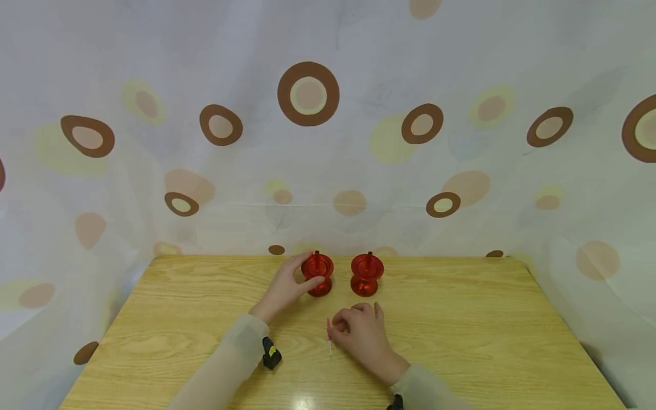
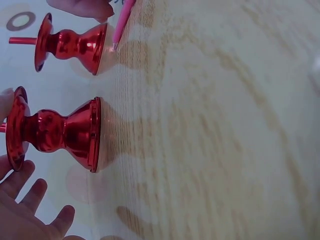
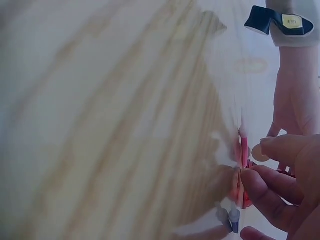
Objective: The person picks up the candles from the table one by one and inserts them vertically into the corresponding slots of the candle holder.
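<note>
Two red metal candle holders stand side by side at the back of the wooden table (image 1: 461, 319). My left hand (image 1: 303, 273) grips the left holder (image 1: 319, 267), thumb under its dish and fingers behind it. In the left wrist view this holder (image 2: 55, 132) lies beside my left hand's fingers (image 2: 30, 200). The right holder (image 1: 367, 274) (image 2: 70, 44) stands free. In front of it my right hand (image 1: 339, 328) pinches a thin pink candle (image 1: 328, 337) (image 2: 122, 22) that lies near the tabletop. The right wrist view shows those fingertips (image 3: 265, 182) on the candle (image 3: 244, 150).
A white curtain with brown and yellow rings (image 1: 307, 94) closes in the table at the back and on both sides. A black wrist camera (image 1: 271, 353) (image 3: 275, 20) hangs under my left sleeve. Bare wood stretches left and right of my hands.
</note>
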`<control>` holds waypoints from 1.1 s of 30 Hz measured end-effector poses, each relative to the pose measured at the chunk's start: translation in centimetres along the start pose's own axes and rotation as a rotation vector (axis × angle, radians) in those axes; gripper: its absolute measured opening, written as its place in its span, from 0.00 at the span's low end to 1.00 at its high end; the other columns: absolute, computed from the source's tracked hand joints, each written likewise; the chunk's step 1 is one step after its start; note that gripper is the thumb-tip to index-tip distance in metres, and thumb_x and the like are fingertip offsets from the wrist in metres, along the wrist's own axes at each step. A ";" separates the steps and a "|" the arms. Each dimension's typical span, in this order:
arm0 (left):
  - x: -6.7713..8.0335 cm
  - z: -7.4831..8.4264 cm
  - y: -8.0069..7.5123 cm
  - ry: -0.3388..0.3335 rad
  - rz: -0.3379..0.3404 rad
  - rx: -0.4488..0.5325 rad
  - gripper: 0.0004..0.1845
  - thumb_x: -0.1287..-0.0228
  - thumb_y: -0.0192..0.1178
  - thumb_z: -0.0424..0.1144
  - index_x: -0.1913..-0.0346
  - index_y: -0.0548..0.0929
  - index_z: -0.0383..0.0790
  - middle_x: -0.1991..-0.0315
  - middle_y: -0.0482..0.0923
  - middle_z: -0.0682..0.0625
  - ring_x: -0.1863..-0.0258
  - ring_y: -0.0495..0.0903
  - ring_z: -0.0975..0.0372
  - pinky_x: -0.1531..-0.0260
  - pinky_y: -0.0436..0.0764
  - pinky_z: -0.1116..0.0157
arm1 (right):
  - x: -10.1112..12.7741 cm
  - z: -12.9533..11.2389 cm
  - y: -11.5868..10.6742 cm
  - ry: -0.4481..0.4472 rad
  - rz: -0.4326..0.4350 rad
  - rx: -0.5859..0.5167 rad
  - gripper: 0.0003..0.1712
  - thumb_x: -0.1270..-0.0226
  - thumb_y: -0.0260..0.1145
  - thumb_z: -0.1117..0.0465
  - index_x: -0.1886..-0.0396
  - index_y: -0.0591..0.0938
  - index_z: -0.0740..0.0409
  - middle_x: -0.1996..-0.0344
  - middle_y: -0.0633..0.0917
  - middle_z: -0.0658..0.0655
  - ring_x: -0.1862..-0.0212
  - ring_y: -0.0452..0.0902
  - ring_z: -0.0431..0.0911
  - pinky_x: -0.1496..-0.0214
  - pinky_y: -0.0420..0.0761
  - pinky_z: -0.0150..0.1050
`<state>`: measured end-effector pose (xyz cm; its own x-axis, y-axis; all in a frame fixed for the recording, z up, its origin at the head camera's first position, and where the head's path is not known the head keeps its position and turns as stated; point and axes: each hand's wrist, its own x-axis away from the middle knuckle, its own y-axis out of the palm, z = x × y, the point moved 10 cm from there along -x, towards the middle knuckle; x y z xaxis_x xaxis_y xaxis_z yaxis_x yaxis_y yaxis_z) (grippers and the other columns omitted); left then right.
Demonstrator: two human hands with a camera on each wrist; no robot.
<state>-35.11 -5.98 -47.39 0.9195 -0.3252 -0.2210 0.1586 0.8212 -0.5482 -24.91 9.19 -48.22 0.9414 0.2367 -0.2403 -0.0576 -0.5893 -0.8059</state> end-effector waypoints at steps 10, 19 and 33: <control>0.0 -0.3 0.2 -0.011 -0.006 0.000 0.39 0.32 0.72 0.48 0.23 0.71 0.41 0.25 0.70 0.43 0.24 0.65 0.46 0.26 0.63 0.43 | -0.1 -0.6 0.7 -0.010 -0.039 0.075 0.08 0.41 0.81 0.53 0.70 0.87 0.45 0.80 0.75 0.36 0.50 0.77 0.54 0.35 0.54 0.84; -0.1 -0.4 0.2 -0.007 -0.010 0.002 0.39 0.33 0.72 0.49 0.23 0.70 0.41 0.25 0.70 0.43 0.24 0.64 0.46 0.26 0.63 0.43 | -0.2 -1.1 0.9 -0.010 -0.070 0.106 0.09 0.40 0.80 0.53 0.71 0.85 0.45 0.83 0.71 0.36 0.50 0.77 0.54 0.31 0.52 0.81; -0.1 -0.8 0.2 -0.021 -0.013 0.030 0.39 0.33 0.73 0.49 0.23 0.71 0.44 0.24 0.69 0.45 0.24 0.65 0.48 0.32 0.73 0.45 | -0.3 -2.2 0.4 -0.012 -0.053 0.179 0.17 0.40 0.80 0.59 0.83 0.82 0.46 0.80 0.83 0.41 0.56 0.79 0.52 0.29 0.55 0.78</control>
<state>-35.48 -6.12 -48.17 0.9247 -0.3257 -0.1969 0.1806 0.8309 -0.5264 -24.51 7.18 -47.33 0.9408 0.2732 -0.2008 -0.0677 -0.4288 -0.9009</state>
